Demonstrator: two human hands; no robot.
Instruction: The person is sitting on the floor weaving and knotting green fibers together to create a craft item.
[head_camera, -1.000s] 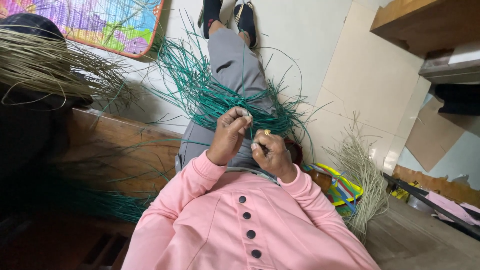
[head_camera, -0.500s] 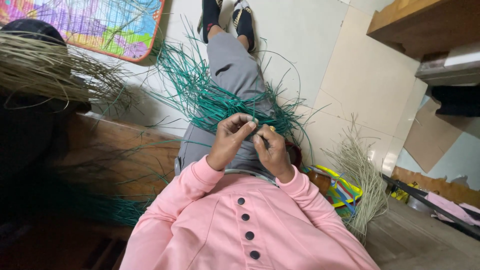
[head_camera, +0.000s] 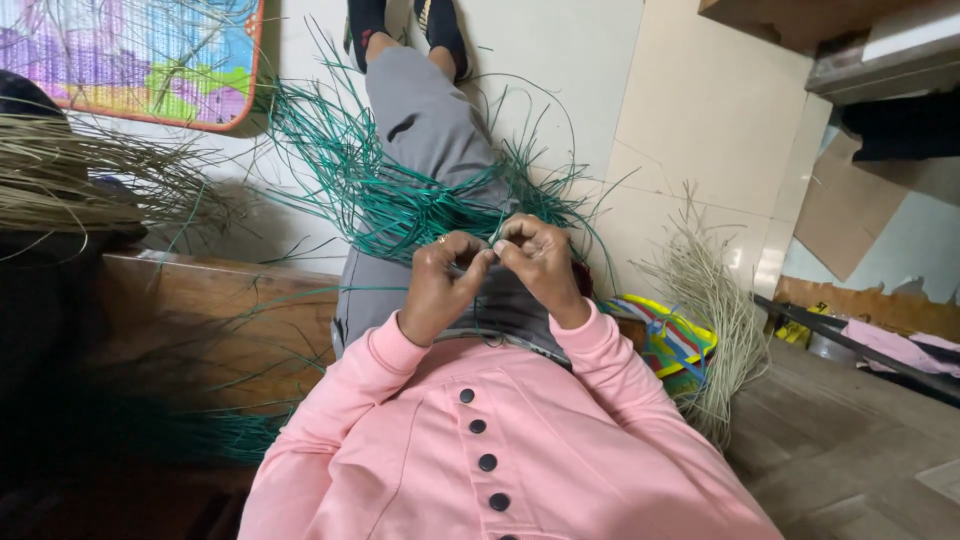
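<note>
While the left hand (head_camera: 440, 285) and right hand (head_camera: 538, 265) meet fingertip to fingertip over the lap, both pinch the green strands (head_camera: 400, 195) fanned across the grey trousers (head_camera: 430, 130); pale straw (head_camera: 715, 320) lies beside them on the floor (head_camera: 850, 440).

Head view, steeply down, near lap.

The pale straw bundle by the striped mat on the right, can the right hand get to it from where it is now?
Probably yes. The right hand is pinched with the left hand on green strands, but nothing stands between it and the pale straw bundle lower right. It would likely have to release the strands first.
</note>
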